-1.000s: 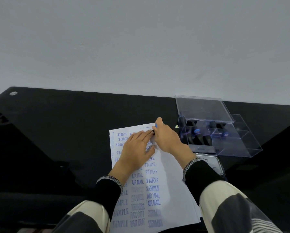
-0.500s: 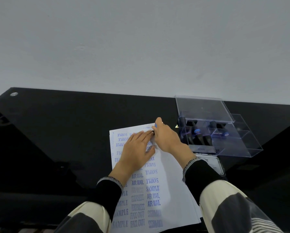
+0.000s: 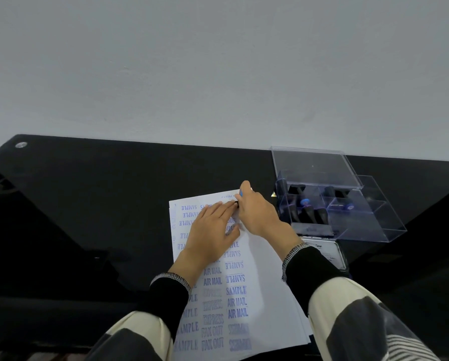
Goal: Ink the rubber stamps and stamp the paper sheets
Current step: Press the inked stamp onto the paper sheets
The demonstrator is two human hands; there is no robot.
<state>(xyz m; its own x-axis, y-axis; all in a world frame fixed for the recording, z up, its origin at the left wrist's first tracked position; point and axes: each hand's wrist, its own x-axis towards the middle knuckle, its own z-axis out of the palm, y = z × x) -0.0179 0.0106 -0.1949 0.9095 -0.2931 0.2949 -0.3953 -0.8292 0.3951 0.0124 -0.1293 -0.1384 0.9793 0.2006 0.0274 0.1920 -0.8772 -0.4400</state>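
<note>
Left hand [image 3: 213,225] lies flat, fingers straight and together, pressing the paper sheet [image 3: 265,295]. Right hand [image 3: 257,212], fingers curled, grips a rubber stamp [image 3: 240,196] against the sheet's far edge.

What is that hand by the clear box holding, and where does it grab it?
The right hand grips a rubber stamp around its handle, mostly hidden, pressed to the paper.
</note>
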